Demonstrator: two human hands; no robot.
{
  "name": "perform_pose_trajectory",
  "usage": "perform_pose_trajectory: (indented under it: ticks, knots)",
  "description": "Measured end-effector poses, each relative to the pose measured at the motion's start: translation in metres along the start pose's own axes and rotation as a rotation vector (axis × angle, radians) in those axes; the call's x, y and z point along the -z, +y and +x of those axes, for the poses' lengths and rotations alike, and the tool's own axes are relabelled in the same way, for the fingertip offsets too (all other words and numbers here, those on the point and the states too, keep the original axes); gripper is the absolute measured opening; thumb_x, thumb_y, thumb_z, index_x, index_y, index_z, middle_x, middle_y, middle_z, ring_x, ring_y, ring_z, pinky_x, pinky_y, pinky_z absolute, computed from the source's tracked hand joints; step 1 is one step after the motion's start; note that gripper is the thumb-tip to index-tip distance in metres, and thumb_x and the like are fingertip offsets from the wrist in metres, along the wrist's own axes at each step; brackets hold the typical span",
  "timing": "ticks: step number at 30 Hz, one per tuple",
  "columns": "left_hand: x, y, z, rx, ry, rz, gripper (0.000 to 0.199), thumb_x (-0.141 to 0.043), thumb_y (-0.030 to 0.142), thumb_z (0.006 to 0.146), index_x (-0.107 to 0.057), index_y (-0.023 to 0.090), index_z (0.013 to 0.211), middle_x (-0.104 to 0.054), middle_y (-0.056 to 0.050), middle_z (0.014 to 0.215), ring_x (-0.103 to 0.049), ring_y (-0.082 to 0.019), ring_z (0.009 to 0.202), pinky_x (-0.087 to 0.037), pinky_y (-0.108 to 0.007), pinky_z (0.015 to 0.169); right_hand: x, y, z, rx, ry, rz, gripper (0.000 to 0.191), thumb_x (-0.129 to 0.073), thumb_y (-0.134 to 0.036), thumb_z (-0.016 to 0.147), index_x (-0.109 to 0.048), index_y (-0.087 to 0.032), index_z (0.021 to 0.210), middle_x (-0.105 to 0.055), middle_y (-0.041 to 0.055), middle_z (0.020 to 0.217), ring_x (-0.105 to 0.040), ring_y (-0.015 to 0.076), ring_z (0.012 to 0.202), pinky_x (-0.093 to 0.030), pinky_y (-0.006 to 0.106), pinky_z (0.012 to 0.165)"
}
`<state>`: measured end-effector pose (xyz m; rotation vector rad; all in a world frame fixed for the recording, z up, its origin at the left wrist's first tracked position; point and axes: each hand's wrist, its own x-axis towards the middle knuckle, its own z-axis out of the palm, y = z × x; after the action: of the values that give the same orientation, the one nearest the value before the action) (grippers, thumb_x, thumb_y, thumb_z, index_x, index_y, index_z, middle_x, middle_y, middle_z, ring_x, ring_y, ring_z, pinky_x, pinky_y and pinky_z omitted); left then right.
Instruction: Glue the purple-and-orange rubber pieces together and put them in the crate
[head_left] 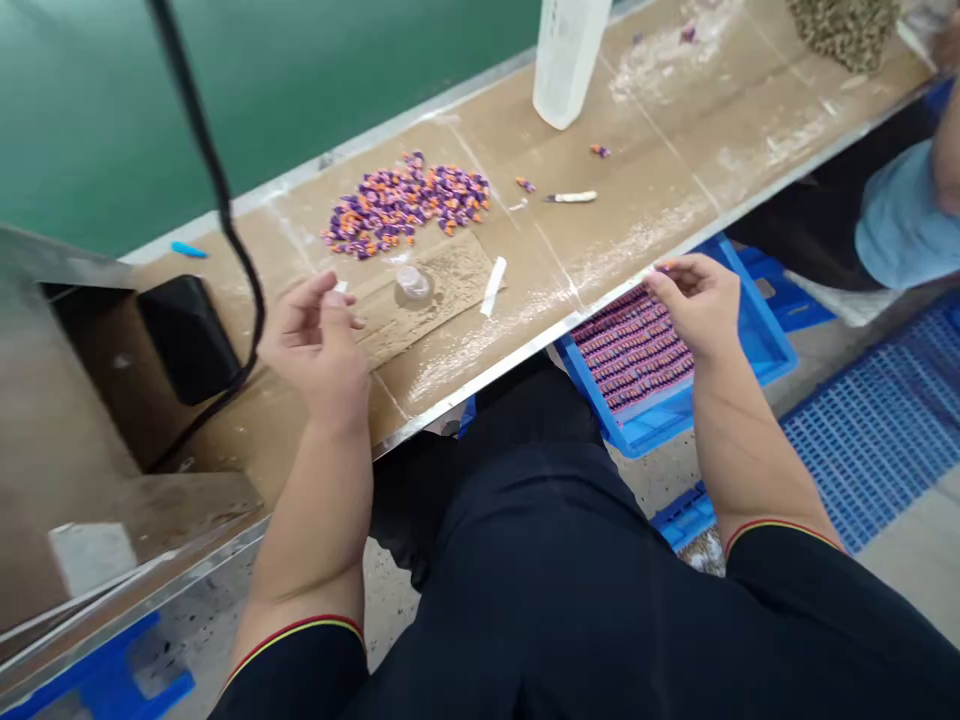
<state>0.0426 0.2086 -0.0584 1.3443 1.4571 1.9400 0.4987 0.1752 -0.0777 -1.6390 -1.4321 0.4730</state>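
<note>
My left hand (315, 345) is raised over the left part of the bench, thumb and fingers curled together. A small white bit (341, 287) shows at its fingertips; I cannot tell whether it is held. My right hand (697, 302) pinches a small purple-and-orange piece (663, 267) above a blue tray (766, 352). Inside the tray lie rows of similar small pieces (637, 350). A loose pile of purple-and-orange pieces (405, 205) lies on the bench. In front of it is a brown board (457, 265) with a small round translucent lump (413, 285) on it.
A small knife (571, 197), a white strip (493, 286) and a tall translucent container (568, 65) are on the bench (637, 190). At left are a black phone (187, 338), a hanging black cable (217, 180) and a blue object (188, 250). Another person's arm (946, 150) shows at right.
</note>
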Motion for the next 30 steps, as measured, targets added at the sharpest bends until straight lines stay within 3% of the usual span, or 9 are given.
perform_pose_trajectory:
  ticks: [2,5,7,12,17,23,27,30]
  knots:
    - [-0.004,0.0,0.003,0.016,0.05,0.022,0.015,-0.072,0.017,0.087,-0.08,0.015,0.1,-0.078,-0.006,0.095,-0.067,-0.015,0.077,-0.051,-0.026,0.054,0.035,0.012,-0.034,-0.194,-0.076,-0.233,0.016,-0.078,-0.033,0.097,-0.08,-0.019,0.104,-0.086,0.008,0.097,-0.084,0.0239,0.088,-0.069,0.037,0.084]
    - [-0.012,0.001,0.006,0.022,0.141,0.109,0.024,-0.063,0.026,0.072,-0.076,0.017,0.09,-0.074,-0.006,0.088,-0.061,-0.016,0.068,-0.044,-0.029,0.05,0.055,0.016,-0.082,-0.453,-0.541,-0.641,0.02,-0.069,-0.027,0.104,-0.084,-0.016,0.113,-0.089,0.0116,0.105,-0.087,0.025,0.098,-0.068,0.034,0.09]
    - [-0.017,0.005,0.006,-0.007,0.155,0.131,0.032,-0.058,0.038,0.067,-0.075,0.019,0.087,-0.07,-0.005,0.083,-0.057,-0.015,0.063,-0.039,-0.03,0.05,0.048,0.015,-0.103,-0.514,-0.796,-0.745,0.023,-0.069,-0.022,0.104,-0.086,-0.017,0.119,-0.091,0.0104,0.111,-0.087,0.0241,0.105,-0.066,0.031,0.095]
    - [-0.029,0.022,0.001,-0.025,0.078,0.126,0.037,-0.058,0.043,0.064,-0.075,0.018,0.085,-0.067,-0.005,0.09,-0.056,-0.014,0.064,-0.032,-0.03,0.055,0.019,0.015,-0.117,-0.556,-1.097,-0.826,0.021,-0.076,-0.023,0.102,-0.09,-0.021,0.119,-0.09,0.0149,0.122,-0.084,0.0321,0.123,-0.064,0.034,0.098]
    - [-0.03,0.016,0.003,-0.021,0.11,0.148,0.038,-0.051,0.044,0.057,-0.07,0.021,0.079,-0.061,-0.005,0.085,-0.05,-0.014,0.06,-0.029,-0.032,0.052,0.008,0.009,-0.111,-0.575,-1.249,-0.917,0.029,-0.068,-0.023,0.107,-0.09,-0.017,0.124,-0.086,0.022,0.135,-0.081,0.0373,0.133,-0.064,0.037,0.102]
    - [-0.026,0.008,0.004,0.031,0.136,0.201,0.024,-0.054,0.032,0.061,-0.065,0.022,0.08,-0.064,-0.005,0.088,-0.054,-0.015,0.061,-0.03,-0.033,0.057,0.003,0.008,-0.111,-0.596,-1.301,-0.983,0.043,-0.051,-0.025,0.115,-0.084,-0.011,0.139,-0.083,0.0268,0.138,-0.079,0.0373,0.138,-0.063,0.037,0.104]
    - [-0.027,0.008,0.004,0.072,0.123,0.274,0.022,-0.053,0.029,0.064,-0.065,0.022,0.081,-0.065,-0.003,0.09,-0.055,-0.013,0.06,-0.032,-0.033,0.057,0.003,0.011,-0.112,-0.605,-1.322,-0.99,0.038,-0.053,-0.024,0.116,-0.083,-0.014,0.136,-0.083,0.0254,0.137,-0.079,0.0339,0.136,-0.063,0.039,0.106]
    - [-0.027,0.007,0.004,0.054,0.151,0.248,0.022,-0.052,0.025,0.062,-0.065,0.021,0.079,-0.064,-0.003,0.087,-0.053,-0.013,0.059,-0.029,-0.03,0.054,0.002,0.014,-0.112,-0.614,-1.34,-0.992,0.032,-0.064,-0.035,0.117,-0.08,-0.015,0.136,-0.082,0.0195,0.14,-0.08,0.0295,0.131,-0.064,0.046,0.111]
